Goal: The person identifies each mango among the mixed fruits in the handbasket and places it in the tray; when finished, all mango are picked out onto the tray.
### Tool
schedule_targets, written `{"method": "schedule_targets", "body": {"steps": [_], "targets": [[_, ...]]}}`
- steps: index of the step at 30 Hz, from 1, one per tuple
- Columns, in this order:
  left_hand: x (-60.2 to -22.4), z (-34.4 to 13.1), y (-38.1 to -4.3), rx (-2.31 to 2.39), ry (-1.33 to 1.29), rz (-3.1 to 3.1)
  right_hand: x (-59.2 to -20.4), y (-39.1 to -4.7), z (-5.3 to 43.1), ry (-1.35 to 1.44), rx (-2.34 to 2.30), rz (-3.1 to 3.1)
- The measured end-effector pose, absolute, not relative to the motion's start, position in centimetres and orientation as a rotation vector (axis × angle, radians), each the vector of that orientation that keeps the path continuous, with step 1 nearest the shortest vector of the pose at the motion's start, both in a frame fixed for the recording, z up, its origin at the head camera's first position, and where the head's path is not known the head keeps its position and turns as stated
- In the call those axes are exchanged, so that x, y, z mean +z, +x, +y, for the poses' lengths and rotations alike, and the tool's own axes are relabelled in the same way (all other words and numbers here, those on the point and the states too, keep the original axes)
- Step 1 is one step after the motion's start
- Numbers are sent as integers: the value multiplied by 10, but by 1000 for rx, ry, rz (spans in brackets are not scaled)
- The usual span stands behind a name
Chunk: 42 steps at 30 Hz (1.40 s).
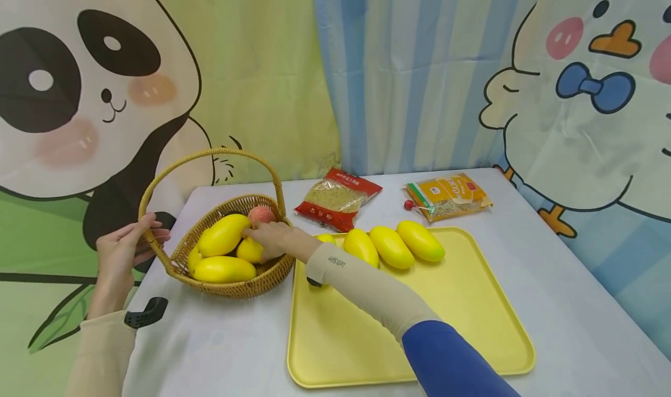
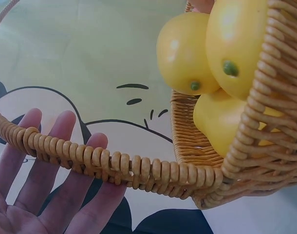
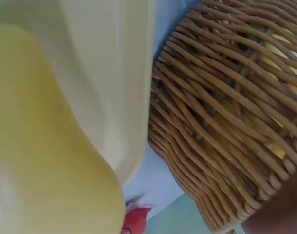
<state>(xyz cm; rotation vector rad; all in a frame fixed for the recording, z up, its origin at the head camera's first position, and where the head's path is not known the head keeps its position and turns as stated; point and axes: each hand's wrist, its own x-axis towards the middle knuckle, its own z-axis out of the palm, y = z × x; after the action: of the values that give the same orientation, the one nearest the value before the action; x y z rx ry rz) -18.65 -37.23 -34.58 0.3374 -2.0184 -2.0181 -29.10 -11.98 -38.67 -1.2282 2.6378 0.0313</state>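
Observation:
The wicker basket holds several yellow mangoes and a pinkish-red peach. My left hand holds the left side of the basket's arched handle, the fingers passing behind it. Over the right rim, my right hand reaches down into the basket, beside the peach and against a mango. Its fingertips are hidden among the fruit, so I cannot tell if they grip it. In the right wrist view the basket's woven wall covers most of that hand.
Right of the basket lies a yellow tray with a row of mangoes along its far edge, partly behind my right forearm. Farther back are a red pasta bag, an orange food packet and a red lollipop. Printed curtains hang behind the table.

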Motion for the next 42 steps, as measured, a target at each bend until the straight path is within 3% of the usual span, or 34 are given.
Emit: {"method": "schedule_targets", "body": {"steps": [18, 42], "targets": [[-347, -372, -186, -2020, 287, -2015, -391, -292, -116, -1278, 163, 2712], [-346, -374, -186, -2035, 286, -2030, -340, -271, -74, -1315, 46, 2826]]}}
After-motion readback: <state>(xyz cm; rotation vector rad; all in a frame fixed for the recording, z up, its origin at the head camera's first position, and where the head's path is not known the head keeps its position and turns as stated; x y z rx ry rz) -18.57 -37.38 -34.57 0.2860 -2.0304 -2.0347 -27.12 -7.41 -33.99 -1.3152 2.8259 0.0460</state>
